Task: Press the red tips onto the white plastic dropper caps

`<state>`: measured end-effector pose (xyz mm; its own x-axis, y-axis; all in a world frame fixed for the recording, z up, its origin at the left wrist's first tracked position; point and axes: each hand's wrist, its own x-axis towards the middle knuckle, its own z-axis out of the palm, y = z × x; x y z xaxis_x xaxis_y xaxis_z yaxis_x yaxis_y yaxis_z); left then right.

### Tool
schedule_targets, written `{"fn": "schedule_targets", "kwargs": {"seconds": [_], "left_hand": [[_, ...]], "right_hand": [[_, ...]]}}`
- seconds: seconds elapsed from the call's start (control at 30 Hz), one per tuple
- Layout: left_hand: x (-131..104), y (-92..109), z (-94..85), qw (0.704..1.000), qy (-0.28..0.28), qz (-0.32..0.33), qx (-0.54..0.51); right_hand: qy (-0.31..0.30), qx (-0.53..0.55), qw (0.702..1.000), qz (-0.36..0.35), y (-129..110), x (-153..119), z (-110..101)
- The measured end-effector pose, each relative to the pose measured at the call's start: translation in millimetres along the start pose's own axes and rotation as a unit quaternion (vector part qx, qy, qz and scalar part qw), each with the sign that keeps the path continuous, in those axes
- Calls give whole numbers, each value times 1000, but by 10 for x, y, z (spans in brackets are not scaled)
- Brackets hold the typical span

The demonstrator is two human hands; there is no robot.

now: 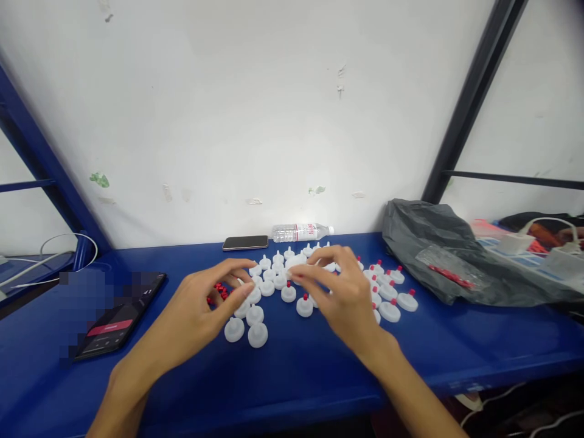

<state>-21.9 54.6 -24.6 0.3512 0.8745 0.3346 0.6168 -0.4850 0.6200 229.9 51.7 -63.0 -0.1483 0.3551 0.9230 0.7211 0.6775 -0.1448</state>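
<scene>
My left hand is over the left part of a group of white nozzle caps, its thumb and fingers apart, with nothing seen between them. Beneath its fingers lies a pile of small red pieces. My right hand is closed, thumb and fingertips together at a white cap near the middle of the group. On the right side, several white caps with red tips stand on the blue table. Two more red-tipped caps sit just left of my right hand.
A phone and a clear plastic bottle lie by the wall. At the left rests a larger device with a lit screen. A grey plastic bag carries a clear bag of red pieces. Far right, another person's hand shows.
</scene>
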Motion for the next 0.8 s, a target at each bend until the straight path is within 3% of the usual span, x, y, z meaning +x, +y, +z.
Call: {"fn": "schedule_targets", "kwargs": {"seconds": [0.17, 0.23, 0.37, 0.57, 0.8], "left_hand": [[32, -321, -259, 995, 19, -57, 77], [26, -438, -352, 992, 8, -72, 104], [12, -554, -417, 988, -27, -85, 128], [22, -527, -332, 980, -112, -100, 131], [-39, -361, -207, 973, -172, -105, 109]], "right_hand": [[-176, -100, 973, 112, 332, -18, -49], [-212, -129, 959, 137, 364, -39, -33], [-234, -200, 942, 131, 339, -86, 10], [-246, -223, 934, 134, 382, -158, 25], [-193, -167, 958, 133, 328, -98, 12]]}}
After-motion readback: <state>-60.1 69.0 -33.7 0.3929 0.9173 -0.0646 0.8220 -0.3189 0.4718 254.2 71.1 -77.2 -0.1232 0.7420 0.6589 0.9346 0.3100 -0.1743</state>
